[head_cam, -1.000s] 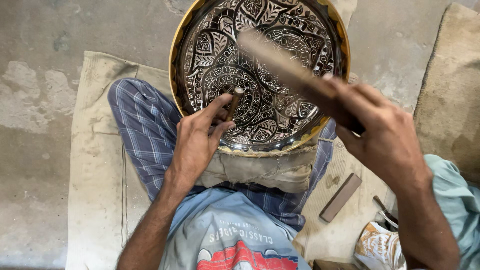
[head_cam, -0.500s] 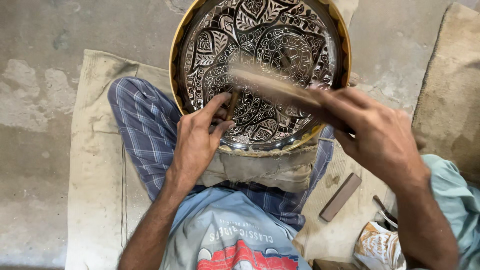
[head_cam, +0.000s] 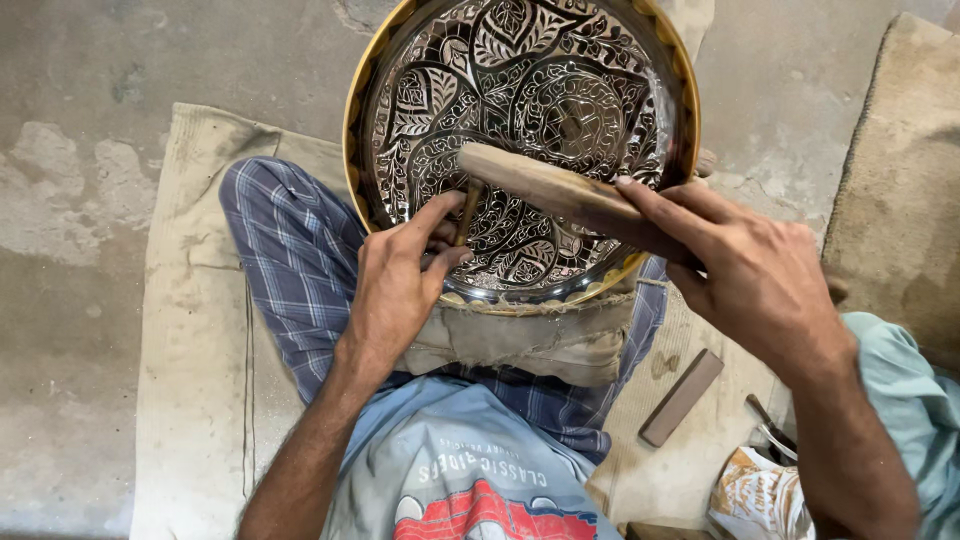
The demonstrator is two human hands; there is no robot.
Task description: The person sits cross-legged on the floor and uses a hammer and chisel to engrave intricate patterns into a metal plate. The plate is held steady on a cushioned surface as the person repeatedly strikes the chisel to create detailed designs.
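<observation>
While the left hand (head_cam: pixel 395 290) pinches a thin metal punch (head_cam: pixel 467 212) between thumb and fingertips, its fingers closed firmly around the shaft, the right hand (head_cam: pixel 755 275) is wrapped tight around one end of a wooden mallet stick (head_cam: pixel 545 187), whose far end sits right on top of the punch head. The punch stands nearly upright, its long axis running from the stick down toward the left fingertips, with its tip pointing into the engraved metal plate (head_cam: pixel 520 130) just beyond that grip. The stick's long axis lies almost level, running from the right fist across and slightly up toward the left hand. The plate leans on a folded cloth pad (head_cam: pixel 520 335) just below the left hand's knuckles, over the checked-trousered leg (head_cam: pixel 290 260). I would judge the chief risk to be a glancing blow: if the stick lands off the small punch head, it could slide onto the left thumb beside it, or tilt the punch so the tip skids and scratches the finished pattern. A loose pinch would likewise let the punch hop sideways. Below the right wrist a small rectangular block (head_cam: pixel 682 397) lies on the mat.
</observation>
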